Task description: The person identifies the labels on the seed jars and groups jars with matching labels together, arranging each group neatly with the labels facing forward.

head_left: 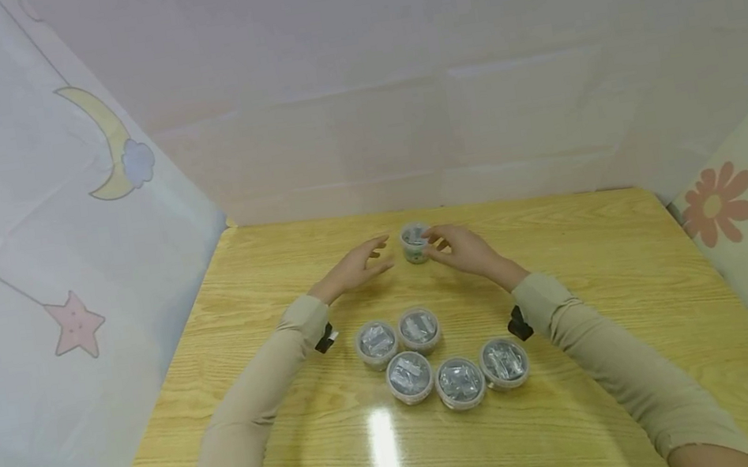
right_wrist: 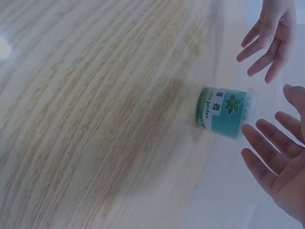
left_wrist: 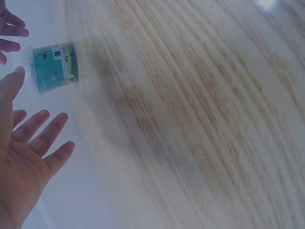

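A small clear-lidded tub (head_left: 414, 247) with a green label stands alone near the back of the table. In the right wrist view the tub (right_wrist: 223, 112) shows a leaf picture and the words "little garden"; the left wrist view also shows its label (left_wrist: 55, 67). To its left, my left hand (head_left: 355, 266) is spread with relaxed fingers, apart from it. My right hand (head_left: 464, 247) is at its right side, fingers loosely extended, fingertips right at the rim. Neither hand grips anything.
Several similar lidded tubs stand grouped nearer me, among them a front tub (head_left: 460, 382) and a right tub (head_left: 504, 363). They sit on the wood-grain table (head_left: 290, 453) between my forearms. A pale sheet wall (head_left: 361, 139) rises behind the table's back edge.
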`<state>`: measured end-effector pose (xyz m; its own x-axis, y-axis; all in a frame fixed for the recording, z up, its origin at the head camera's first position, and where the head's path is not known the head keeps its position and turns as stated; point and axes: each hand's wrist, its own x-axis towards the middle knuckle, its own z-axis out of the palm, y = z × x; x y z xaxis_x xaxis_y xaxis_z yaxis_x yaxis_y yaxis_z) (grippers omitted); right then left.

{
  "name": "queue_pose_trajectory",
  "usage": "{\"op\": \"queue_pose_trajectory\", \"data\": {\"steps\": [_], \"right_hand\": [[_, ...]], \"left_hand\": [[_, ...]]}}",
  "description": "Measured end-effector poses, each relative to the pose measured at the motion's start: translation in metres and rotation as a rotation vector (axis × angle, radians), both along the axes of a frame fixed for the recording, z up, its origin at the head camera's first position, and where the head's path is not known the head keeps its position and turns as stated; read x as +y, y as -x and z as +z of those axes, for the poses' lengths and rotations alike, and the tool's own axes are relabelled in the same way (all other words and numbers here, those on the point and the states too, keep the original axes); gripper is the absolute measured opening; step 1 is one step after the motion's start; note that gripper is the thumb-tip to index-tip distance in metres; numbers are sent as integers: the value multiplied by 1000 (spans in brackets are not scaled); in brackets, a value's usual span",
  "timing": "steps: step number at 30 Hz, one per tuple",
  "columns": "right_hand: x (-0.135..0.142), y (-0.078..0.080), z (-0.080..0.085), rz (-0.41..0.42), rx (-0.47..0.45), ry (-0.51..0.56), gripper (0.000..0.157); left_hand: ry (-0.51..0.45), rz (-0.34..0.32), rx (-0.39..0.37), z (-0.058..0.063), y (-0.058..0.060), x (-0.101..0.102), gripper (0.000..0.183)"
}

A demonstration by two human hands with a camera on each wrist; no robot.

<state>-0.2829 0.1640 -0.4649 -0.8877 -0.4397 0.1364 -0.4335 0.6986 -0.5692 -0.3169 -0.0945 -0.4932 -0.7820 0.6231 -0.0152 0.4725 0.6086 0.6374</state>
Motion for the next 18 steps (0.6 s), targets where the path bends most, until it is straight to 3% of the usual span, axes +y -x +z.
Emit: {"op": "queue_pose_trajectory", "data": {"steps": [6,18], "right_hand": [[-4,-1,2,8,1,-13,46],[-13,-4,5,57,27,45,38]], "left_hand": [[6,-11,5,3,-2,-5,65],[-24,-7,14,2,-5,-12,62]]}}
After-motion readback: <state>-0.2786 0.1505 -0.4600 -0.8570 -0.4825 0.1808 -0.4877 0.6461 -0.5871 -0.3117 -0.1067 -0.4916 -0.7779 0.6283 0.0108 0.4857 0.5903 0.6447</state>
